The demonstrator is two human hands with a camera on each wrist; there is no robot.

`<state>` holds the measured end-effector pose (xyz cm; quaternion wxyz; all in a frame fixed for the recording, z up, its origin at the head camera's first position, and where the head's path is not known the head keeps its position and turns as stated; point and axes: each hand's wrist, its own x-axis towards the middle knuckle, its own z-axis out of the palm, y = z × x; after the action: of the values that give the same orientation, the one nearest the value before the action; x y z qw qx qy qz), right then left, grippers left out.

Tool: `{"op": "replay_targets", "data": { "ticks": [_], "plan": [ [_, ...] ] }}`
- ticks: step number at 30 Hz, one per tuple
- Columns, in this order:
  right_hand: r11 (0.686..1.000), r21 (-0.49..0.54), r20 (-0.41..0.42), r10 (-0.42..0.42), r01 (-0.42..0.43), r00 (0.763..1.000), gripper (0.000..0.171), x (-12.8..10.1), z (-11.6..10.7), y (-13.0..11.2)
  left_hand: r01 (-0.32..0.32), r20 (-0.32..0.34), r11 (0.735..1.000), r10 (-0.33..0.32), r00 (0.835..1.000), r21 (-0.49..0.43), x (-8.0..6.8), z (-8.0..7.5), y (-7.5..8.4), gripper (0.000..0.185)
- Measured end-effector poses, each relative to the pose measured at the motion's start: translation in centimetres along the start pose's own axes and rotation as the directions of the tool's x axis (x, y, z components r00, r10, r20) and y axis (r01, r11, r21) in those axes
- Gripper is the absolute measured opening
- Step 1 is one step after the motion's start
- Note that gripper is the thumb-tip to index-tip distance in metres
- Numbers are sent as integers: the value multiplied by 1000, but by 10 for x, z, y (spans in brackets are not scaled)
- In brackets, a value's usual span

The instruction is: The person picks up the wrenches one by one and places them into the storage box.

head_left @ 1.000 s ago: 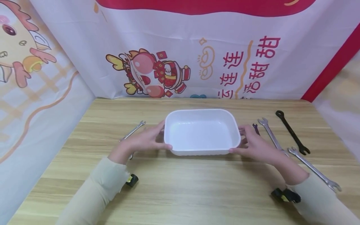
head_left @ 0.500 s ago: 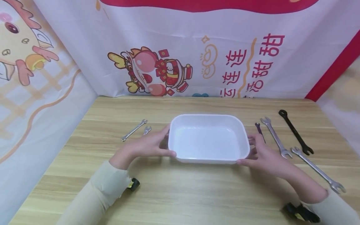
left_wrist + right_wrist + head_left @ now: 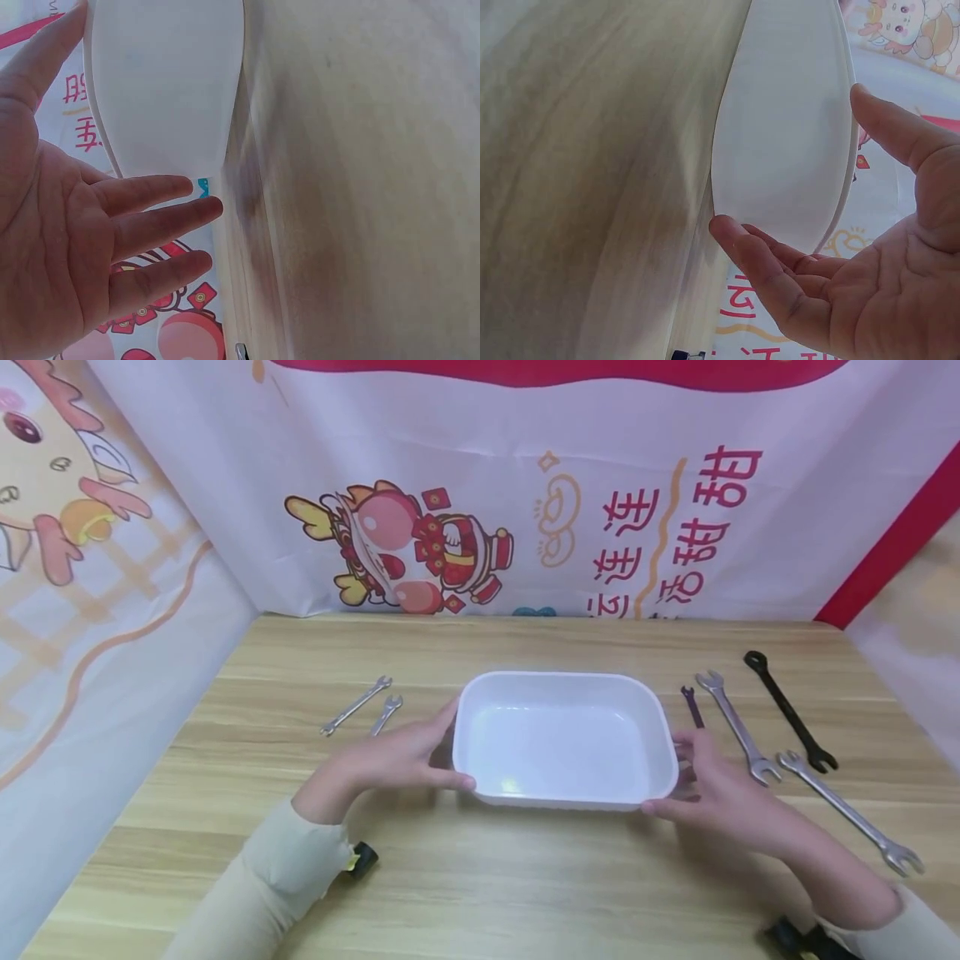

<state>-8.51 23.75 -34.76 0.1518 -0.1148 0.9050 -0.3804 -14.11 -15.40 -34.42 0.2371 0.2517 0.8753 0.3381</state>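
Note:
A white, rounded rectangular plastic tub [image 3: 558, 693] stands in the middle of the head view, its inside bare. At its left end my left hand [image 3: 397, 760] grips it, thumb at the near corner and fingers at the end wall. My right hand [image 3: 731, 789] holds the opposite end the same way, thumb on the near right corner. In the left wrist view the fingers [image 3: 161, 225] reach out fairly straight past the tub's wall [image 3: 165, 90]. Bent fingers [image 3: 769, 274] come round the lower edge of the tub [image 3: 780, 135] in the right wrist view.
Two small silver wrenches, one farther left [image 3: 356, 706] and one beside my left hand [image 3: 387, 714], lie on the wooden table [image 3: 510, 893]. Right of the tub are a small dark wrench [image 3: 692, 706], two larger silver wrenches [image 3: 738, 727] and a long black wrench [image 3: 790, 710]. A printed cloth [image 3: 450, 427] hangs behind.
Both hands have drawn the tub toward me and slightly right. The second small silver wrench, mostly covered by my left hand before, shows more now. The other wrenches stay put.

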Motion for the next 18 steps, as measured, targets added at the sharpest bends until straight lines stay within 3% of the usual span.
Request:
{"op": "replay_targets", "data": {
  "ticks": [9,18],
  "plan": [
    [1000,20,-6,-17,17,1000,99,-4,1,0,-2,3,1000,2,1000,-15,-3,-1,4,116],
    [999,29,24,-35,34,999,114,1,-3,3,12,14,1000,-12,1000,-14,-4,2,3,115]
  ]
}}
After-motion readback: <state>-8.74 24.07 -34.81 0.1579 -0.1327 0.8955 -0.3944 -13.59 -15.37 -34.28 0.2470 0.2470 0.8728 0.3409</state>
